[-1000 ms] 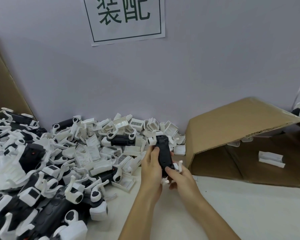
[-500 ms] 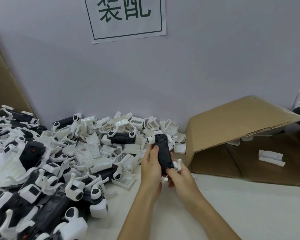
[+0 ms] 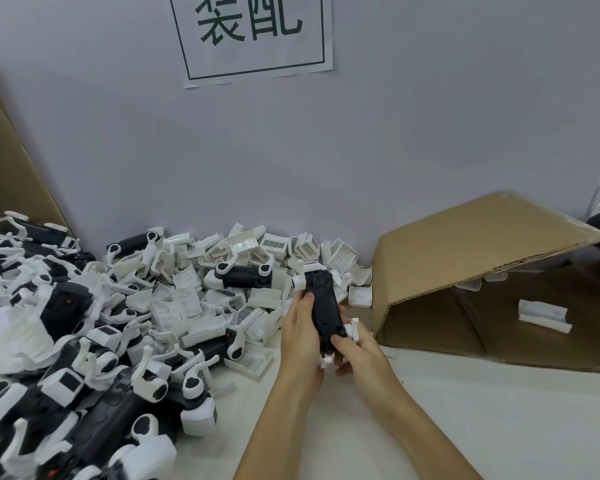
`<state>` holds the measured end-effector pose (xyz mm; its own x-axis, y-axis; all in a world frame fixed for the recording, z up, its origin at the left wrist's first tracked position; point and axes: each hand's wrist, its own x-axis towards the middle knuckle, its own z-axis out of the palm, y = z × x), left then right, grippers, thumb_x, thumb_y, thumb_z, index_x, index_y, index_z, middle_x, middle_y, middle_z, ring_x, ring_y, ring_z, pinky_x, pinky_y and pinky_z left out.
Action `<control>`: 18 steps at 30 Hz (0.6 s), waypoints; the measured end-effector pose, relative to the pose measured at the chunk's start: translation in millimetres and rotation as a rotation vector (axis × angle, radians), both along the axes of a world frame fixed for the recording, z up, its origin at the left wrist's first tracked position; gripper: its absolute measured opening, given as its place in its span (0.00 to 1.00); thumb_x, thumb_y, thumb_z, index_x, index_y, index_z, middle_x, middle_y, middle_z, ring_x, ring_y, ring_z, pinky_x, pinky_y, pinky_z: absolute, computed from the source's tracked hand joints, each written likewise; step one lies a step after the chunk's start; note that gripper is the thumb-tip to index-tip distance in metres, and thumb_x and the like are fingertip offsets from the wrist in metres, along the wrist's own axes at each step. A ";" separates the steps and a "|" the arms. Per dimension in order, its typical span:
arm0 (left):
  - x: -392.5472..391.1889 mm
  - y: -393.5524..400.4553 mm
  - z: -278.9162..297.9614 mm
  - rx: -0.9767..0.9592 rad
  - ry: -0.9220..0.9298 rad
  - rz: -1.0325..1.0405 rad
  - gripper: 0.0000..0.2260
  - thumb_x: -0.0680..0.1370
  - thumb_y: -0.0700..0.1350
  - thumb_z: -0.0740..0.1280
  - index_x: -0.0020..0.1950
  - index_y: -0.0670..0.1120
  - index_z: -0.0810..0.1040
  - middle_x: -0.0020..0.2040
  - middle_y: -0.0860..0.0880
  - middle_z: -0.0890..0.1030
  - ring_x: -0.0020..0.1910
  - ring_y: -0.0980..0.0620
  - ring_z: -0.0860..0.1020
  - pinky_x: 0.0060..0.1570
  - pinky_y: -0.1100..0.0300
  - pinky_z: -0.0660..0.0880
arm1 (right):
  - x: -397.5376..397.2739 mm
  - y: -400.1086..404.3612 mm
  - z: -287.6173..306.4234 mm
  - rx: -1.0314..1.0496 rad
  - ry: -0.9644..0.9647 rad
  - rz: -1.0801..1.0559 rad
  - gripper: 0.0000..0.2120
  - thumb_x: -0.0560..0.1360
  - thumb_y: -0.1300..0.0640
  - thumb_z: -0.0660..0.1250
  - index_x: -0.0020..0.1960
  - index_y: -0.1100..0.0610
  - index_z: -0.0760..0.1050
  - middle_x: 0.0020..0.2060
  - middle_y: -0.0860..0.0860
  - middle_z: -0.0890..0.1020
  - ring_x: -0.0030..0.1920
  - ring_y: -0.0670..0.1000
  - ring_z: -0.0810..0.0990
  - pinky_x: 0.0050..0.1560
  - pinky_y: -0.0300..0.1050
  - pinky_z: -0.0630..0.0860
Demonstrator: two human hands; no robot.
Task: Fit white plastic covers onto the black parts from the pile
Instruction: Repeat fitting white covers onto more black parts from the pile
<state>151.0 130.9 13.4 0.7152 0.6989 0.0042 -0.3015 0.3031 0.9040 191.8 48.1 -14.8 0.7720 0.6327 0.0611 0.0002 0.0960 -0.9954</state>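
Item in hand: one black part (image 3: 323, 306), long and narrow, being held upright above the table (image 3: 465, 410) just in front of the pile (image 3: 153, 306), its top end level with the nearest loose white covers (image 3: 361, 295). The left hand (image 3: 300, 337) is wrapping its fingers round the part's left side, thumb lying along the black face; the right hand (image 3: 361, 351) is pinching the lower end, thumb pressing on the front, with small white arms (image 3: 354, 328) sticking out beside its fingers. Step, as judged: the part is being turned and seated in the grip, with a cover not yet plainly fitted; whether one sits on the hidden side cannot be told. Next move, as judged: one hand freeing itself to draw a cover from the pile, aligning it and pressing it home. Also present: an open cardboard box (image 3: 482, 258) on its side at right, holding one white piece (image 3: 542, 315); a paper sign (image 3: 253, 32) on the wall.
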 end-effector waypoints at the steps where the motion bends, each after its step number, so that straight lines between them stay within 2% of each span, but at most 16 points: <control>1: 0.1 0.4 0.1 -0.015 -0.003 -0.006 0.14 0.84 0.48 0.57 0.59 0.44 0.79 0.43 0.42 0.85 0.34 0.49 0.82 0.28 0.60 0.75 | 0.2 0.0 -0.5 0.005 0.002 0.002 0.17 0.81 0.63 0.61 0.54 0.39 0.74 0.34 0.44 0.78 0.33 0.41 0.75 0.37 0.38 0.74; 6: 0.5 0.6 -1.4 0.030 -0.003 -0.010 0.13 0.84 0.47 0.57 0.58 0.44 0.79 0.41 0.42 0.85 0.35 0.48 0.83 0.28 0.59 0.77 | 0.0 -1.7 -1.6 -0.009 -0.042 0.012 0.17 0.81 0.65 0.59 0.52 0.42 0.74 0.28 0.42 0.79 0.29 0.39 0.74 0.33 0.35 0.74; 8: 2.4 1.2 -3.1 0.084 -0.005 0.010 0.12 0.85 0.46 0.57 0.55 0.48 0.81 0.43 0.41 0.85 0.40 0.46 0.84 0.37 0.54 0.79 | -0.7 -2.5 -1.5 -0.022 -0.075 0.003 0.17 0.81 0.64 0.60 0.51 0.41 0.73 0.28 0.41 0.80 0.29 0.38 0.75 0.33 0.34 0.74; 10: 3.5 1.2 -4.1 0.144 0.000 0.018 0.13 0.85 0.46 0.57 0.52 0.51 0.82 0.47 0.38 0.84 0.43 0.44 0.82 0.44 0.48 0.76 | -1.2 -3.1 -0.7 -0.037 -0.103 -0.023 0.16 0.82 0.64 0.61 0.51 0.41 0.73 0.31 0.40 0.82 0.31 0.38 0.77 0.35 0.34 0.75; 12: 2.9 1.9 -3.2 0.156 0.004 0.014 0.13 0.85 0.46 0.57 0.52 0.51 0.82 0.49 0.37 0.83 0.43 0.44 0.81 0.42 0.48 0.76 | -2.1 -3.5 0.6 -0.044 -0.104 -0.043 0.16 0.81 0.63 0.62 0.51 0.40 0.72 0.37 0.43 0.84 0.35 0.38 0.80 0.37 0.35 0.77; 15: -0.5 4.8 -2.1 0.066 0.039 -0.021 0.16 0.83 0.51 0.57 0.54 0.44 0.83 0.47 0.41 0.85 0.38 0.49 0.83 0.31 0.57 0.77 | -2.7 -5.1 1.0 -0.012 -0.117 -0.034 0.18 0.81 0.65 0.63 0.59 0.41 0.73 0.51 0.48 0.83 0.43 0.41 0.84 0.42 0.40 0.81; 18: -1.9 6.3 -4.4 -0.038 0.098 -0.071 0.23 0.80 0.56 0.59 0.51 0.41 0.85 0.45 0.42 0.86 0.37 0.47 0.83 0.30 0.59 0.77 | -0.8 -7.1 0.2 0.052 -0.138 -0.015 0.18 0.79 0.68 0.65 0.62 0.48 0.76 0.53 0.51 0.83 0.46 0.46 0.86 0.42 0.42 0.82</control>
<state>149.1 137.2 9.0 0.7586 0.6448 -0.0937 -0.1888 0.3553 0.9155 191.0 41.0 -14.6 0.7632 0.6144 0.2000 0.1389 0.1463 -0.9794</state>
